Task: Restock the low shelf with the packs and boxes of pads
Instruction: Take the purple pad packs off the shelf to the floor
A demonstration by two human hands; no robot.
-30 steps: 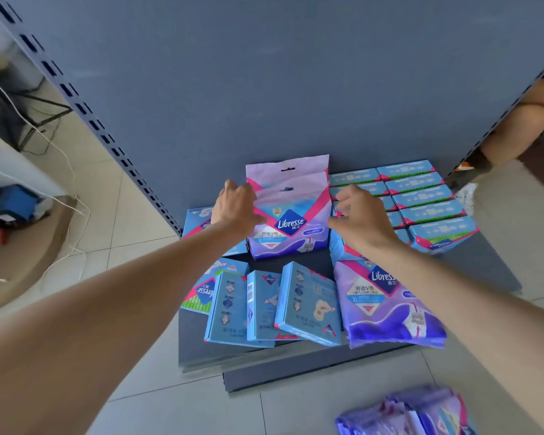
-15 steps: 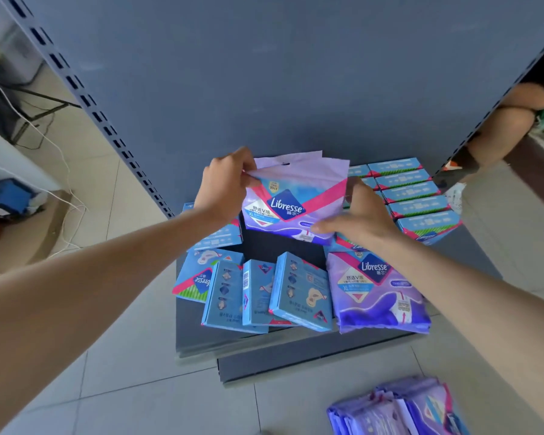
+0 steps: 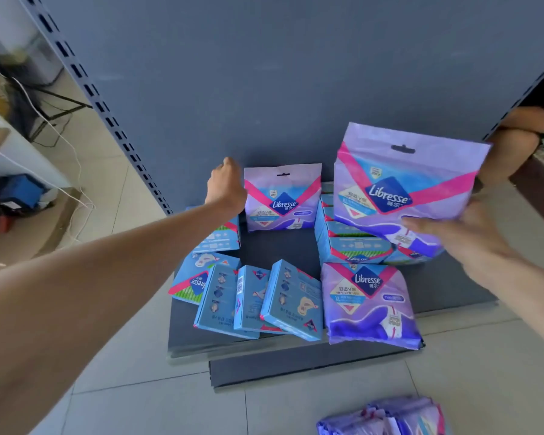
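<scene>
Over the low shelf's (image 3: 280, 252) right side, the right hand (image 3: 471, 240) grips a held pack (image 3: 402, 189) by its lower edge, fingers across the front. It's lifted & tilted, above the blue boxes (image 3: 352, 243) stacked at right. Pack is soft lilac-purple plastic w/ a pink V band, blue upper field, dark-blue diamond logo & a hang slot at top.

An upright pack (image 3: 283, 199) of the same kind stands at shelf's back centre vs. the grey panel. The left hand (image 3: 225, 186) is just beside its left edge; fingers hidden, can't tell if it grips. A flat pack (image 3: 371, 306) lies front right, next to a row of leaning boxes (image 3: 255, 302).

0.5 s ago both hands were on one pack over mid-shelf; now they're well apart, w/ one pack set at the back & another up at right.

Writing: "Libresse" in white on each diamond, "XL" on the label below; other print too small to read.
</scene>
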